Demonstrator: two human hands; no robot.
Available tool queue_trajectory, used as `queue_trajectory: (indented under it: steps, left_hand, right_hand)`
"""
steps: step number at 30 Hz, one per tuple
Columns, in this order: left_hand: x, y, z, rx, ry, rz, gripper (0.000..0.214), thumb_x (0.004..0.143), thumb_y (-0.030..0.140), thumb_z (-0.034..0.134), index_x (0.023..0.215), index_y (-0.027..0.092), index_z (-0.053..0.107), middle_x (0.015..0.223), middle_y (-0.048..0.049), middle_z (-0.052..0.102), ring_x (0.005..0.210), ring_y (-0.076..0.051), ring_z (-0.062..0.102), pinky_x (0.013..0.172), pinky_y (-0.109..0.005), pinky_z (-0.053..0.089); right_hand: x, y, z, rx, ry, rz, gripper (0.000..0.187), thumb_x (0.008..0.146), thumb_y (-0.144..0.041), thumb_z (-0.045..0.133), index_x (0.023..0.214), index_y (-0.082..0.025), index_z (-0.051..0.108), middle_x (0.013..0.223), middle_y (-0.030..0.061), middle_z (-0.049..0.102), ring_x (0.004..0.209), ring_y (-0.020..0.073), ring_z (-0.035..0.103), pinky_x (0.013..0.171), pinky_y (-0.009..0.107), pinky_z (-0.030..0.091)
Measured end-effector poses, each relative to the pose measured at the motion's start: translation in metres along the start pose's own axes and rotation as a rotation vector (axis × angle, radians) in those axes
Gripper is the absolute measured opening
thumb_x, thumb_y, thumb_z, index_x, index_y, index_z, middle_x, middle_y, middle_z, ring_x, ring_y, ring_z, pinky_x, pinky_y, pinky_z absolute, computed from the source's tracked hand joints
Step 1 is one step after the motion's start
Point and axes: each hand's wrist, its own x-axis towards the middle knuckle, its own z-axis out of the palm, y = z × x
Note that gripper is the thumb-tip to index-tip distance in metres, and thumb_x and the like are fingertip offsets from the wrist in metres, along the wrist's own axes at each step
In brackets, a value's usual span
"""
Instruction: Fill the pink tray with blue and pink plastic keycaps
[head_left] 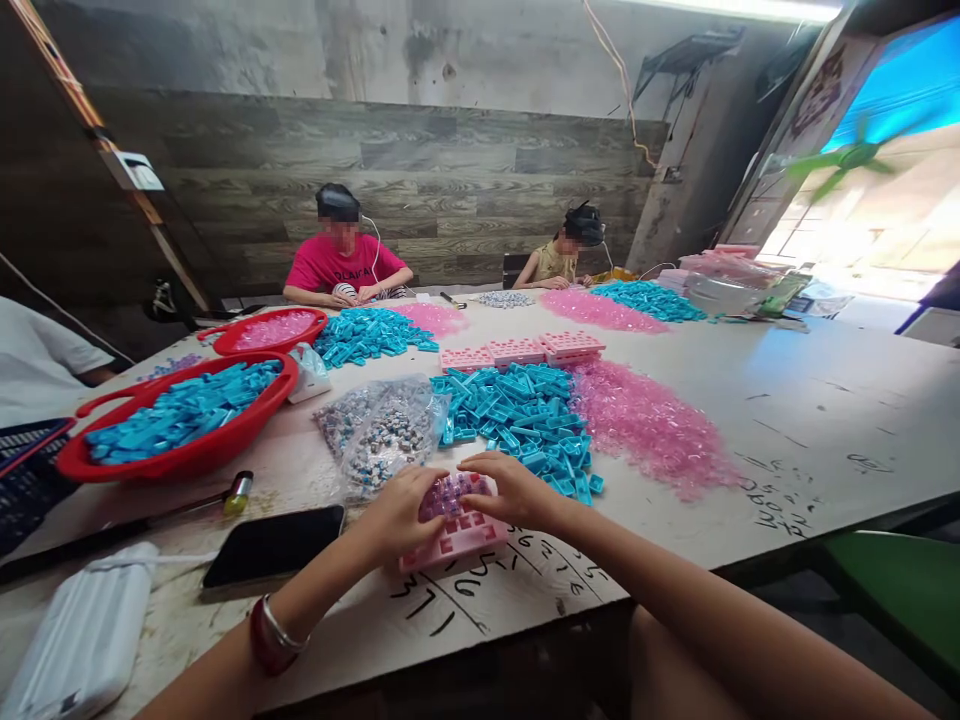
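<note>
A pink slotted tray (pixel 457 540) lies on the table near its front edge, with small clear purple pieces (pixel 448 495) standing in its far rows. Around the tray's left side my left hand (pixel 394 515) is closed, its thumb on top. From the right, my right hand (pixel 514 490) curls over the far edge, and its thumb presses by the purple pieces. What lies under the fingertips is partly hidden. Just beyond are a pile of blue plastic cases (pixel 517 410), a heap of clear pink pieces (pixel 652 425) and a clear bag of small metallic parts (pixel 386 430).
Pink slotted trays (pixel 521 352) stand behind the blue pile. To the left are a red basin (pixel 259 440) of blue cases, a black phone (pixel 274 548), a hammer (pixel 238 492) and a white power bank (pixel 90 630). Two people (pixel 345 255) sit opposite; a white sleeve (pixel 45 350) shows left.
</note>
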Motion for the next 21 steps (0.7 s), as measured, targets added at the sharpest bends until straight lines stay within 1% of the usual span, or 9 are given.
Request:
queue_trajectory:
  steps: [3,5,7,9,11,14,16,18,21]
  left_hand:
    - [-0.001,0.007,0.003,-0.029,0.051,0.046,0.054,0.065,0.017,0.061,0.117,0.018,0.048,0.113,-0.009,0.057,0.105,-0.026,0.05,0.093,-0.042,0.039]
    - [-0.003,0.015,0.004,-0.045,0.068,0.101,0.052,0.063,0.013,0.06,0.114,0.019,0.049,0.112,-0.0079,0.057,0.106,-0.025,0.049,0.095,-0.04,0.038]
    - [-0.005,0.023,0.004,-0.047,0.075,0.158,0.051,0.063,0.011,0.059,0.112,0.019,0.049,0.111,-0.007,0.057,0.107,-0.024,0.047,0.096,-0.039,0.037]
    - [-0.007,0.028,0.003,-0.054,0.057,0.217,0.053,0.063,0.01,0.06,0.114,0.02,0.048,0.113,-0.0069,0.056,0.108,-0.024,0.046,0.098,-0.038,0.036]
    - [-0.008,0.029,0.0,-0.057,0.018,0.252,0.058,0.063,0.016,0.065,0.118,0.02,0.046,0.119,-0.008,0.053,0.112,-0.025,0.044,0.099,-0.038,0.035]
    - [-0.008,0.026,-0.005,-0.042,-0.033,0.18,0.074,0.059,0.039,0.076,0.122,0.019,0.044,0.124,-0.0108,0.05,0.112,-0.028,0.045,0.095,-0.039,0.037]
    - [-0.007,0.025,-0.008,-0.034,-0.088,0.073,0.075,0.054,0.053,0.076,0.116,0.019,0.05,0.112,-0.0093,0.058,0.1,-0.027,0.052,0.084,-0.036,0.041]
    - [-0.005,0.026,-0.011,-0.041,-0.138,-0.02,0.067,0.052,0.058,0.075,0.104,0.019,0.057,0.096,-0.0052,0.063,0.084,-0.024,0.056,0.07,-0.03,0.041]
    - [-0.002,0.03,-0.014,-0.073,-0.161,-0.102,0.061,0.049,0.058,0.076,0.092,0.018,0.059,0.086,-0.0018,0.063,0.075,-0.02,0.055,0.059,-0.025,0.035]
  right_hand:
    - [0.003,-0.004,-0.001,-0.03,-0.052,0.072,0.051,0.066,-0.039,0.074,0.109,-0.012,0.062,0.104,0.0147,0.065,0.096,0.0256,0.058,0.082,0.038,0.044]
    - [0.005,-0.008,-0.007,-0.015,-0.179,0.154,0.045,0.064,-0.044,0.073,0.096,-0.013,0.066,0.085,0.0079,0.067,0.078,0.0201,0.059,0.068,0.03,0.044]
    - [0.006,-0.011,-0.014,0.023,-0.353,0.254,0.04,0.062,-0.049,0.072,0.079,-0.013,0.067,0.065,-0.0001,0.059,0.06,0.0127,0.051,0.054,0.023,0.036]
    - [0.006,-0.014,-0.02,0.053,-0.487,0.327,0.04,0.059,-0.05,0.073,0.071,-0.013,0.064,0.056,-0.0043,0.051,0.053,0.0091,0.042,0.048,0.021,0.029]
    - [0.005,-0.018,-0.023,0.079,-0.531,0.326,0.039,0.057,-0.048,0.075,0.069,-0.014,0.063,0.056,-0.0053,0.048,0.053,0.0085,0.04,0.047,0.021,0.028]
    - [0.005,-0.022,-0.022,0.103,-0.506,0.251,0.04,0.055,-0.047,0.076,0.072,-0.014,0.062,0.059,-0.0048,0.05,0.055,0.009,0.041,0.047,0.021,0.028]
    - [0.005,-0.024,-0.021,0.109,-0.506,0.238,0.042,0.054,-0.047,0.077,0.075,-0.014,0.062,0.062,-0.0039,0.053,0.055,0.0095,0.042,0.046,0.021,0.028]
    - [0.005,-0.026,-0.02,0.119,-0.538,0.242,0.043,0.054,-0.047,0.077,0.078,-0.014,0.062,0.064,-0.0034,0.054,0.056,0.0098,0.043,0.046,0.02,0.028]
    - [0.006,-0.029,-0.021,0.101,-0.579,0.211,0.041,0.059,-0.044,0.076,0.081,-0.014,0.06,0.065,-0.0031,0.054,0.058,0.0101,0.045,0.046,0.02,0.027]
